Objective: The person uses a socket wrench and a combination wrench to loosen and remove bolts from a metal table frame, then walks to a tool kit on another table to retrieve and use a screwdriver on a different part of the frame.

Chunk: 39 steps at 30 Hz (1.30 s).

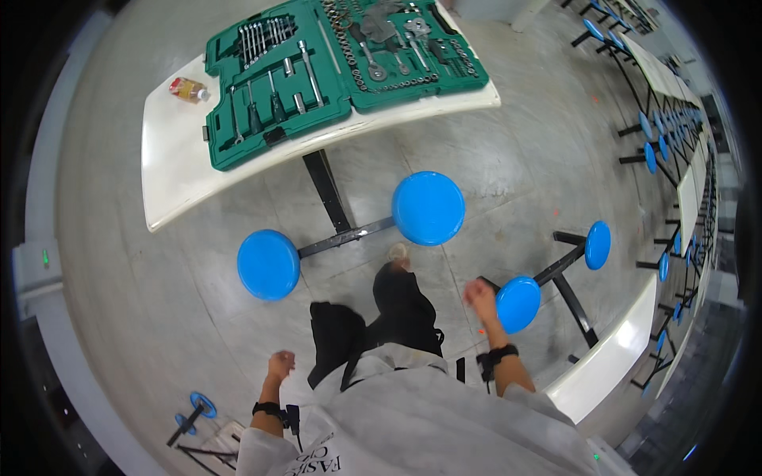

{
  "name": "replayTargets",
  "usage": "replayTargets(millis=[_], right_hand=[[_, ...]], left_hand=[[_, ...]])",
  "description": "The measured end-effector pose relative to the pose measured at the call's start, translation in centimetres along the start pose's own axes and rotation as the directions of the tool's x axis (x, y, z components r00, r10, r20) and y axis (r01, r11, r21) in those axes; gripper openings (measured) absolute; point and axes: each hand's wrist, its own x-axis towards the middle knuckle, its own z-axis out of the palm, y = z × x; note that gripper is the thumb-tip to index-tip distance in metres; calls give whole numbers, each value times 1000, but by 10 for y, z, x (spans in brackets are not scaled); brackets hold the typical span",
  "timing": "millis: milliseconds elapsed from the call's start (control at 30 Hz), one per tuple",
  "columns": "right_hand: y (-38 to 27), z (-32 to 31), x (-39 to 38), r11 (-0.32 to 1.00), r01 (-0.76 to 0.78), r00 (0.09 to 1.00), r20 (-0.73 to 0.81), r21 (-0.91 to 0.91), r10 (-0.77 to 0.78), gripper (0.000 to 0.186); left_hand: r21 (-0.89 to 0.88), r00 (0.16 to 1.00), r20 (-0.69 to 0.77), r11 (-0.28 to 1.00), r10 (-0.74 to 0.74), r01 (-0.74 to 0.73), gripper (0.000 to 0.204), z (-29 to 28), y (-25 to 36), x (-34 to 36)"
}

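My left hand (pixel 281 364) hangs at my left side, fingers loosely bent and a little apart, with nothing seen in it. On the other side my right hand (pixel 479 298) is held out beside a round blue stool seat (pixel 518 305); its fingers are half curled, somewhat blurred, and appear empty. I cannot tell whether it touches the seat. Farther off, beyond both hands, a green tool case (pixel 341 113) lies open on a white table (pixel 178 176). It holds sockets, ratchets, screwdrivers (pixel 277 103) and a row of wrenches (pixel 266 40).
A small bottle (pixel 189 90) lies on the table left of the case. Two blue stools (pixel 429 208) (pixel 269 265) on a black frame (pixel 343 237) stand between me and that table. Another white table (pixel 607 357) is at the right, with rows of tables and stools beyond.
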Motion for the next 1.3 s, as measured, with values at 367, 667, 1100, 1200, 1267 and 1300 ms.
replayTargets(millis=[367,667,1100,1200,1267,1300], right_hand=[[-95,17,32,991,-135,970,202,-26,137,19],[-41,-12,-122,793,-574,775,-177,206,607,22],[-109,-27,-30,930,-338,936,-54,148,349,26],[-101,-49,-23,950,-294,956,21,107,294,27],[-92,-66,-19,976,-209,977,51,67,206,28],[-86,-74,-19,971,-235,972,35,34,234,29]], left_hand=[[368,469,-473,651,745,-664,20,-108,471,143],[698,753,-301,673,585,-244,73,-145,598,228],[782,786,-395,623,475,16,64,-118,614,240],[761,674,-463,648,575,-30,53,-117,600,272],[799,587,-448,597,674,-76,51,-118,586,297],[879,608,-364,476,706,-27,57,-123,583,309]])
